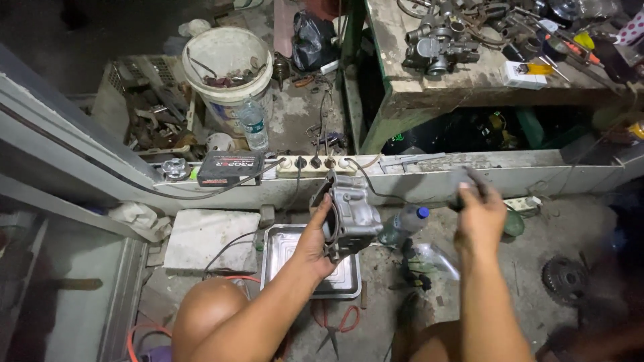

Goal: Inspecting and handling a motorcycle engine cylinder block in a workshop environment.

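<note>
A bare knee (pixel 204 315) fills the bottom of the view, the person squatting low over the floor (pixel 537 228). From there the left hand (pixel 315 241) comes up holding a grey metal engine cylinder (pixel 349 214) — fingers wrapped around its near edge, thumb hooked over the rim, the part raised in the air and tilted, seemingly so one face turns toward the right hand. It hangs just above a shallow steel tray (pixel 282 245) on the floor, likely placed there to catch whatever falls off. The right hand (pixel 479 218) is lifted to the same height, apart from the cylinder, and its fingers are closed on something dark and blurred (pixel 463 184); what it is I cannot tell.

Just beside the cylinder lies a clear plastic bottle with a blue cap (pixel 402 224), tipped on its side. Red-handled pliers (pixel 335 328) lie on the floor near the tray, and a pale flat slab (pixel 211 238) rests to its left. Behind all this runs a low concrete ledge (pixel 537 175) carrying a power strip (pixel 315 164) and a small black box (pixel 229 167) — kept off the dirty floor, it seems. Farther back stands a white bucket (pixel 225 70) of scrap with a water bottle (pixel 253 124) against it, and a worn tabletop (pixel 436 84) crowded with metal parts. A toothed sprocket (pixel 563 276) lies on the floor to the right.
</note>
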